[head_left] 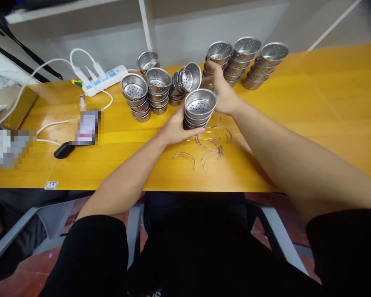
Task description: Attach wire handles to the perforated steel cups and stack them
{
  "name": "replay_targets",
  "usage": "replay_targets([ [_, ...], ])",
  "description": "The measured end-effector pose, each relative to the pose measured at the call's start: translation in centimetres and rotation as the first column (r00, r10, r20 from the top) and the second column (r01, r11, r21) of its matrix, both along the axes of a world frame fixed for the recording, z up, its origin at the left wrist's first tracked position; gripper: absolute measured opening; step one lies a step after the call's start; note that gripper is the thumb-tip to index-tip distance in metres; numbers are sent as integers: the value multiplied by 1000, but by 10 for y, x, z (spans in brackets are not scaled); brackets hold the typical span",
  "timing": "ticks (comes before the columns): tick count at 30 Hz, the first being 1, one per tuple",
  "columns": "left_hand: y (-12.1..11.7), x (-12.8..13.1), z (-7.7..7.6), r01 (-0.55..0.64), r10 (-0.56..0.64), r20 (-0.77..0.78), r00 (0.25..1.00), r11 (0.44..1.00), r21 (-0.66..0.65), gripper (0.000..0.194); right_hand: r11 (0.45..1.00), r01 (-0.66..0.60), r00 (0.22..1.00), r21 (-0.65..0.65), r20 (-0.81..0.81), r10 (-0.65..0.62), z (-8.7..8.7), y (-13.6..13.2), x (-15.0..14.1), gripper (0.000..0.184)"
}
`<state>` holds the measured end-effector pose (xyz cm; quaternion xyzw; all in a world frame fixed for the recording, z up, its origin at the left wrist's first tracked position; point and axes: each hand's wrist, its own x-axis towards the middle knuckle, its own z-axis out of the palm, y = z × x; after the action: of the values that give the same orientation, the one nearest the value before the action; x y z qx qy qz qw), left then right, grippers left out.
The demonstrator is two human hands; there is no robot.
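My left hand (177,128) is wrapped round a short stack of perforated metal cups (200,103), held tilted above the table. My right hand (221,91) reaches behind that stack, thumb and fingers apart, close against a taller stack of perforated cups (219,50) at the back. Whether its fingertips touch those cups I cannot tell. Between the hands, some nested cups (191,77) lean on their side on top of another stack. Thin curved metal wires (208,144) lie loose on the table below my left hand.
More cup stacks stand at the back left (134,87) and back right (272,53). On the left are a white power strip (106,80) with cables, a phone (88,127) and a black mouse-shaped object (64,150). The yellow table (327,95) ends against a partition.
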<state>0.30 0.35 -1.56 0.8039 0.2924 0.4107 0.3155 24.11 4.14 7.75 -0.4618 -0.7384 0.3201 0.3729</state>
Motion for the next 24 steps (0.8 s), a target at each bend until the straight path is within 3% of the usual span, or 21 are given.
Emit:
replay_targets([
  [2,1,-1,-1,-18,18,-14,1000,1000,-13,109,1000,-5,998,-16,-60,4,11,-4,-13,162],
  [6,0,-1,1,-46,46,-12,999,998,-37,111,999,38,998,-19,-53,-39,10,8,-27,138],
  [12,-3,1,4,-3,4,14,1000,1000,-31,105,993,116,986,10,-119,-114,-7,31,-18,128],
  [21,-5,0,6,-7,7,11,1000,999,-53,106,995,97,990,29,-110,-93,6,42,-24,120],
  [24,-5,1,5,-24,24,-4,1000,998,-60,108,995,103,986,-2,-133,-102,4,39,-24,106],
])
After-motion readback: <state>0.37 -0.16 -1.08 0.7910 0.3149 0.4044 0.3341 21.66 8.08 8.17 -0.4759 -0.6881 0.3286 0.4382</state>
